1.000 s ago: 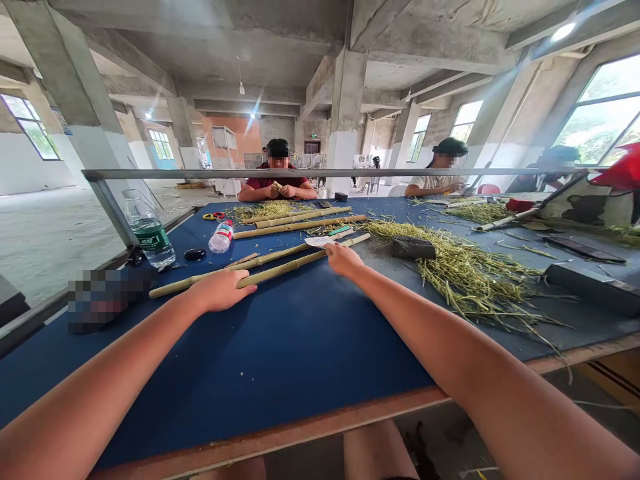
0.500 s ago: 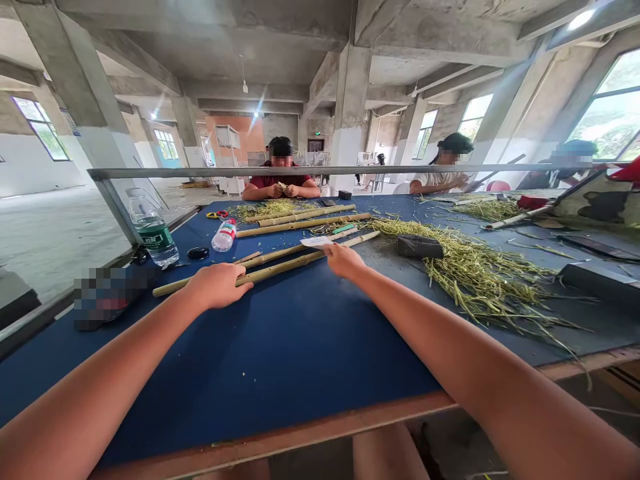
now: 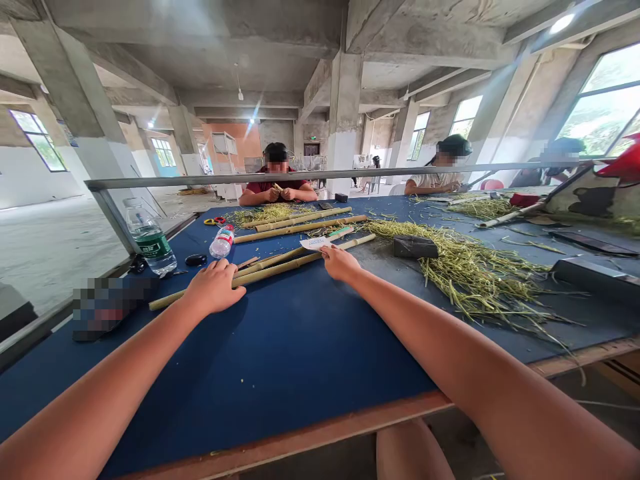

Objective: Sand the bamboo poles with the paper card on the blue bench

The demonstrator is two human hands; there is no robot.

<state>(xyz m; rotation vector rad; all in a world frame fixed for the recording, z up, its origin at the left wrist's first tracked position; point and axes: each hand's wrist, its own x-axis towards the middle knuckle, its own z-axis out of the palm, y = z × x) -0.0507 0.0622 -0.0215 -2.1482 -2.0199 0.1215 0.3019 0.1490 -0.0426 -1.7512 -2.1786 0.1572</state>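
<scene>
My left hand (image 3: pixel 214 287) is closed around the near bamboo pole (image 3: pixel 280 269) on the blue table (image 3: pixel 280 353), its thumb on the near side. Pinched in my right hand (image 3: pixel 340 263) is a small white paper (image 3: pixel 315 243) with print on it, held over the poles. Beyond the near pole lies a second pole, partly hidden by my left hand and the paper. Farther back, more bamboo poles (image 3: pixel 300 227) lie side by side. A green-and-white strip (image 3: pixel 341 233) shows just behind the paper.
Clear bottles (image 3: pixel 222 241) stand or lie at the left. A dark block (image 3: pixel 415 247) sits by a straw pile (image 3: pixel 465 273) on the right. A metal bar (image 3: pixel 200 180) crosses above the table; people sit beyond it.
The white paper has turned so its printed face shows more. The view has shifted slightly; both hands stay near the same spots on the poles and paper.
</scene>
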